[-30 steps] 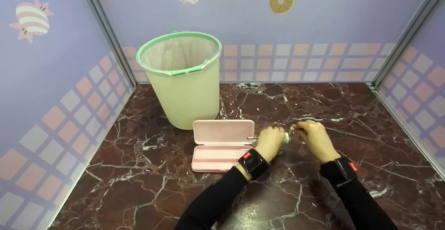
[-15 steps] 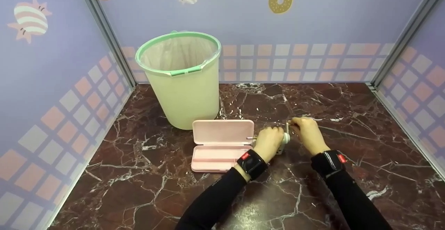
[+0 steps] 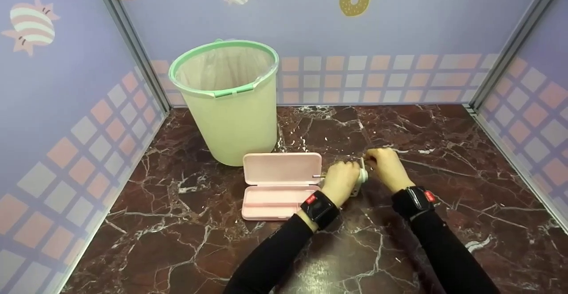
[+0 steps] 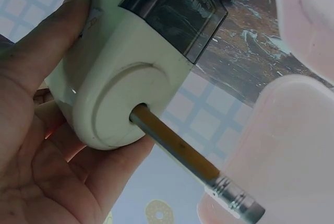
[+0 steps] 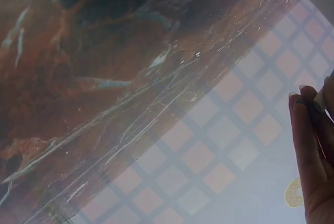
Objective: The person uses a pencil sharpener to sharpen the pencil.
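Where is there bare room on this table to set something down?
Bare marble runs from the right hand to the right wall, and left of the pink case. It is crowded where the bin, case, sharpener and left hand cluster.

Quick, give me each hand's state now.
Left hand: grips the pencil sharpener, pencil inserted.
Right hand: fingers curled round the sharpener's crank.
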Tool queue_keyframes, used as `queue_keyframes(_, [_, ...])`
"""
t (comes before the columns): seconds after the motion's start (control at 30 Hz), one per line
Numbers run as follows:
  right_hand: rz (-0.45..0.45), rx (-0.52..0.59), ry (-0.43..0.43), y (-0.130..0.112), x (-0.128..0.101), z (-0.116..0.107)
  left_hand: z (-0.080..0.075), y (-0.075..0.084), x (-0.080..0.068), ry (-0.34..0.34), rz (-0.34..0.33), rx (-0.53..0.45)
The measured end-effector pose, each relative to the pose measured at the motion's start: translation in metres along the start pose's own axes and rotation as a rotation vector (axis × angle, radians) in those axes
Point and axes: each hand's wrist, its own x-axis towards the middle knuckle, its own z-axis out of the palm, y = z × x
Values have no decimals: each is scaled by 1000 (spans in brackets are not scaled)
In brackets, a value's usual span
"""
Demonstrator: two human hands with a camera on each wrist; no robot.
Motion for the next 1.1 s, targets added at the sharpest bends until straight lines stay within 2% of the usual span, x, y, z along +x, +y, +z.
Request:
queue_keyframes(0.2, [17, 0, -80, 0, 7, -2, 0, -3, -2, 27, 11, 9])
queue_keyframes(0.3, [34, 9, -120, 0, 9, -5, 0, -3, -2, 17, 18, -9])
queue_keyframes(0.47, [40, 31, -136, 0, 11, -7, -1, -4, -1, 8, 26, -26])
queue_keyframes(0.73, [-9, 47, -246, 9, 0, 9, 1, -5, -1, 45, 47, -37])
queue_keyframes(0.97, [-6, 32, -254, 9, 0, 10, -1, -5, -1, 49, 43, -30])
queue_keyframes(1.1, [2, 69, -340, 7, -5, 6, -2, -5, 0, 25, 32, -25])
